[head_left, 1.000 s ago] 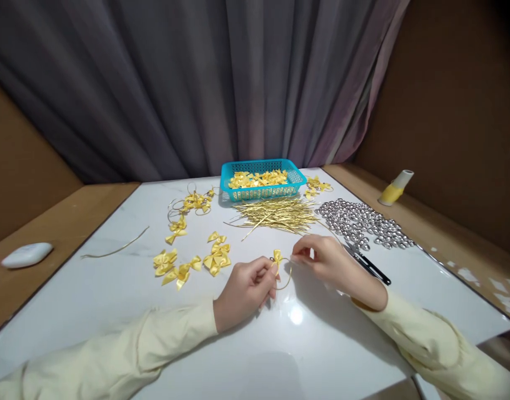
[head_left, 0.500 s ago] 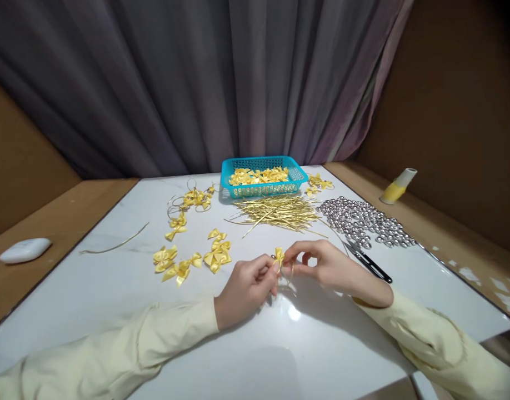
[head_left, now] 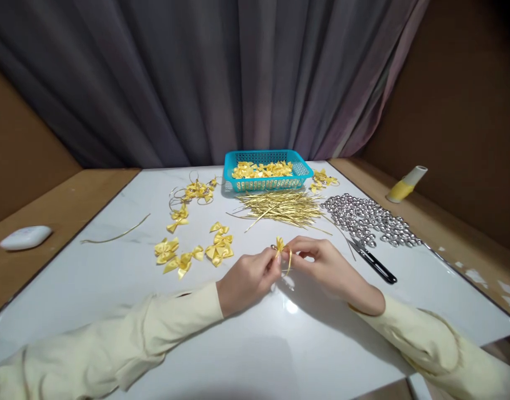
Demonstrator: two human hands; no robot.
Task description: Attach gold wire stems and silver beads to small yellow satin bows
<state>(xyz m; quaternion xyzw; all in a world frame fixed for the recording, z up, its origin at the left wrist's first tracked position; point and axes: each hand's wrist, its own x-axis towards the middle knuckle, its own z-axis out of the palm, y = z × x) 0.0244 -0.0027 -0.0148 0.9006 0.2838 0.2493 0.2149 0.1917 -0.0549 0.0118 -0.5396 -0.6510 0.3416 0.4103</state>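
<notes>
Between my two hands, above the white table, is a small yellow ribbon bow (head_left: 279, 245). My left hand (head_left: 251, 279) pinches it from the left, beside a small silver piece (head_left: 273, 246). My right hand (head_left: 328, 266) has its thumb and fingertips closed on a gold cord (head_left: 290, 261) at the bow's right side, and the cord's loop hangs below the fingers. Several loose yellow bows (head_left: 220, 248) lie left of my hands. Beyond them rests a pile of gold cord pieces (head_left: 280, 208).
A blue basket (head_left: 268, 184) of yellow bows stands at the back. Silver beads (head_left: 369, 218) and black-handled snips (head_left: 378, 266) lie right. Corded bows (head_left: 196, 191) are at back left. A white object (head_left: 25, 238) and a yellow-and-white tube (head_left: 407, 184) sit on side ledges.
The view has shifted slightly. My fingers have drawn closer around the bow, which now looks more bunched, and my right fingertips have closed in on the cord.
</notes>
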